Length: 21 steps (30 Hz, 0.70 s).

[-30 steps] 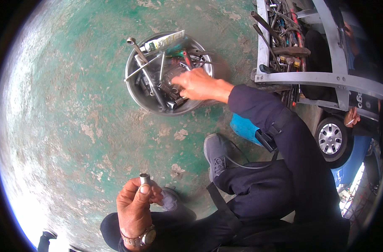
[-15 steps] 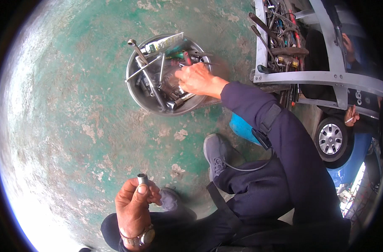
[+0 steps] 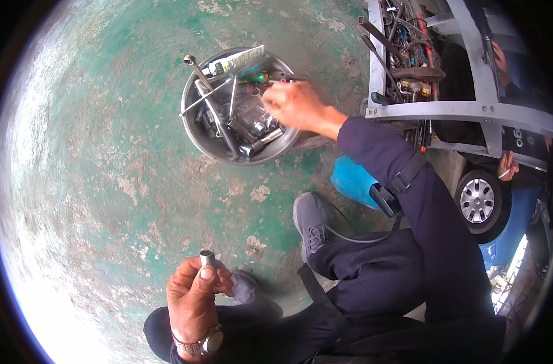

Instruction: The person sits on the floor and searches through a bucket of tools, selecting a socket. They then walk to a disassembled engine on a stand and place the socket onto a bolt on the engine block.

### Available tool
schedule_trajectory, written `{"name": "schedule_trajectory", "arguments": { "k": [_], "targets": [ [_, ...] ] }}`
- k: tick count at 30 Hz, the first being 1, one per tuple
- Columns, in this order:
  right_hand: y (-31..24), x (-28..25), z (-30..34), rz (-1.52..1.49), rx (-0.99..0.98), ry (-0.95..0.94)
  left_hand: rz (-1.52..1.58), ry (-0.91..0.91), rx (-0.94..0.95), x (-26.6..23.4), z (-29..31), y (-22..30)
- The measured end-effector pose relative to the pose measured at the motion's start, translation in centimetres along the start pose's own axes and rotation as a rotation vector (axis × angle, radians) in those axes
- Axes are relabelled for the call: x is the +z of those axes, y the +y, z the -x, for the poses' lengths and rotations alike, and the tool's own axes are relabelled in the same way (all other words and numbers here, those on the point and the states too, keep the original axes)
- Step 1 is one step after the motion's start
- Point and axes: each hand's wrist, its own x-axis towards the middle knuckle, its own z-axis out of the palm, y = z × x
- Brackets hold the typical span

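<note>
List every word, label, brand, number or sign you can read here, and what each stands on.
Dark surface behind the grey metal frame: pale lettering, partly cut off; I don't copy out wording.
Pale, long pack in the metal bowl: markings too small to read.
Wristwatch: dial too small to read.

So the left hand (image 3: 191,297) has a proper pinch going: thumb (image 3: 207,274) pressed flat on the near side of the grip, fingers (image 3: 225,284) curled in just right of it. Left wrist (image 3: 194,329) sits right below that grip, pretty straight. Right hand (image 3: 298,108) is way out ahead and to the right of the pinch, knuckles up, fingertips pointing left, kinda blurry, so can't tell if it's gripping. Right arm (image 3: 434,236) bends behind it.
</note>
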Motion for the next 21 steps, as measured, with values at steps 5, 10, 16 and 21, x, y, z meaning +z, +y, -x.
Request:
{"name": "schedule_trajectory", "arguments": {
  "k": [5, 10, 16, 21],
  "targets": [
    [-3.8, 3.9, 1.2, -0.181, 0.054, -0.257, -0.011, -0.010, 0.006, -0.2, -0.2, -0.3],
    [-5.0, 5.3, -0.6, -0.087, 0.207, -0.288, 0.009, 0.011, 0.011, 0.1, -0.2, -0.2],
    [-2.2, 4.0, -0.6, -0.159, 0.299, -0.340, -0.007, 0.008, 0.005, 0.3, -0.2, 0.0],
    [0.7, 2.3, -0.4, -0.912, 0.685, -0.531, -0.026, 0.000, -0.006, 0.4, -0.2, -0.1]
  ]
}}
